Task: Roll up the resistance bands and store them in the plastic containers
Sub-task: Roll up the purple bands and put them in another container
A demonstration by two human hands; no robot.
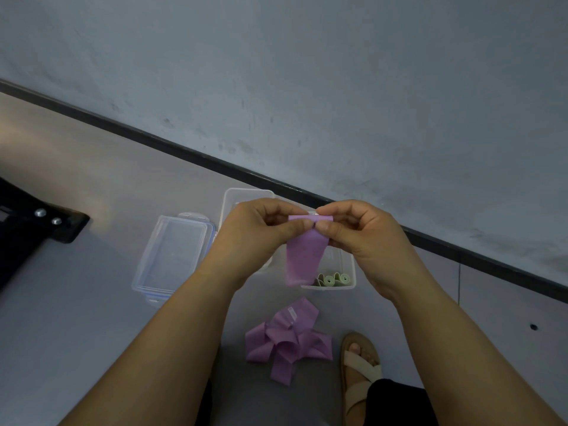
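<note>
Far left, the clear clip-lock container (172, 256) lay flat on the floor, well clear of the action; then the left hand (255, 229), thumb and forefinger clamped on the top edge of the purple resistance band (304, 256); the right hand (353, 232) pinched that same edge, thumbs nearly tip to tip, barely a first turn rolled; the tail hung free in front of the open container (349, 284) holding green rolled bands (333, 278). The danger, as I judged it: so small and springy a core could pop open if either pinch slackened; uneven turning would cone the roll; the loose purple heap (287, 339) below, beside the sandalled foot (359, 364), could get trodden on or snagged.
</note>
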